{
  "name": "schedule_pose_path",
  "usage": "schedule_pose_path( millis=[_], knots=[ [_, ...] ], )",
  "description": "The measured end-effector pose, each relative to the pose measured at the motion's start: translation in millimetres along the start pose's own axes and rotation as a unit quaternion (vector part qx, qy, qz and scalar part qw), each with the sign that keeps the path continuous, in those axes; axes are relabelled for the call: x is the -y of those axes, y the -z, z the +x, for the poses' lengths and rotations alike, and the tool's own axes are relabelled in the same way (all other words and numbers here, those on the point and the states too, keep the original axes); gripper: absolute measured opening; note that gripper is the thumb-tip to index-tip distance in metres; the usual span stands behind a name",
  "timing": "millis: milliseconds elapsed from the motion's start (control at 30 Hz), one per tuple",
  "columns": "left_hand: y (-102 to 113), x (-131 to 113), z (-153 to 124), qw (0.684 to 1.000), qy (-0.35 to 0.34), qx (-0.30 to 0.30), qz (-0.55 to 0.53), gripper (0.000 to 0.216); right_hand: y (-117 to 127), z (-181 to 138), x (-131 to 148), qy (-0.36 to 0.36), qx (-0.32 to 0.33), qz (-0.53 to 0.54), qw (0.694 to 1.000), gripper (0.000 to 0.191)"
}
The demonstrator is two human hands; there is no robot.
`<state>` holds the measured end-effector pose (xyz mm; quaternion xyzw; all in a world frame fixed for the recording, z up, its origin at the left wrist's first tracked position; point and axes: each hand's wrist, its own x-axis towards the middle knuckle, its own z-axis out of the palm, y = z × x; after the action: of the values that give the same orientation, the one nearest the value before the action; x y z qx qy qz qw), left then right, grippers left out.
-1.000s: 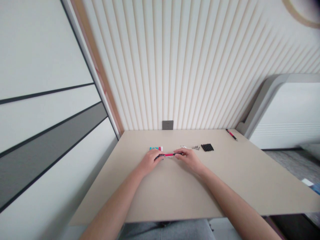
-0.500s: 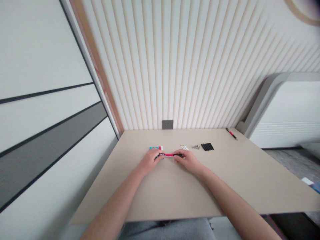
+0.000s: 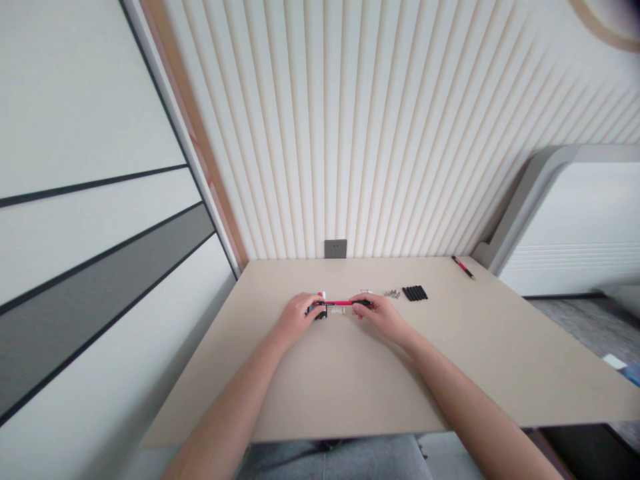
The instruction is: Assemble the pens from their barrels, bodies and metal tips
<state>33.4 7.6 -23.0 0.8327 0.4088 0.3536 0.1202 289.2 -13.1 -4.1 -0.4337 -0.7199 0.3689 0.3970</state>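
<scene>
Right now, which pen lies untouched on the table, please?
The pen near the back right corner of the table; the left hand and right hand hold the other pen.

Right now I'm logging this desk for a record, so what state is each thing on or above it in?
Left hand: closed on the held pen's left end
Right hand: closed on its right end
Held pen: spanning both hands, roughly level
Far pen: lying slantwise, untouched
Black tubes: side by side in a row
Silver pieces: lying grouped, untouched
Wall socket: nothing plugged in
</scene>
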Motion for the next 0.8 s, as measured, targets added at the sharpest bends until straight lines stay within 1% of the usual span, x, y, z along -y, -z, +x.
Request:
schedule_pose_path(
  millis=[67,167,233,300,433,567,633,667,767,800],
  knots=[
    [1.7,-0.5,0.3,1.000,-0.008,0.008,0.006,0.020,-0.2,-0.2,-2.9,-0.009,-0.003,0.010,1.000,0.028],
    [3.4,-1.5,0.8,1.000,-0.022,0.007,0.006,0.022,-1.4,-1.1,-7.0,-0.027,-0.010,0.056,0.998,0.036],
    [3.7,-1.6,0.8,1.000,-0.029,0.004,0.006,0.025,-1.8,-1.6,-8.2,-0.039,-0.010,0.071,0.997,0.031],
    [3.4,-1.3,0.7,0.999,-0.037,-0.001,0.009,0.027,-1.7,-1.7,-8.3,-0.047,-0.011,0.060,0.997,0.026],
    [1.9,-1.1,0.5,0.999,-0.038,-0.007,0.019,0.028,-0.3,-0.6,-8.1,-0.051,-0.009,0.027,0.998,0.037],
    [1.6,-2.5,0.8,1.000,-0.018,-0.016,0.017,0.025,2.0,0.7,-9.4,-0.028,-0.018,0.063,0.997,0.036],
    [2.2,-3.1,0.9,1.000,-0.011,-0.024,0.012,0.025,3.9,0.9,-10.0,-0.022,-0.028,0.080,0.996,0.041],
    [2.4,-3.2,0.9,1.000,-0.010,-0.027,0.010,0.025,4.8,0.8,-10.2,-0.021,-0.031,0.081,0.996,0.041],
    [2.8,-2.7,0.7,0.999,-0.013,-0.034,0.007,0.026,7.1,0.4,-10.2,-0.026,-0.034,0.058,0.997,0.032],
    [2.6,-2.3,0.6,0.999,-0.016,-0.034,0.008,0.026,7.3,0.3,-10.2,-0.030,-0.033,0.038,0.998,0.034]
  ],
)
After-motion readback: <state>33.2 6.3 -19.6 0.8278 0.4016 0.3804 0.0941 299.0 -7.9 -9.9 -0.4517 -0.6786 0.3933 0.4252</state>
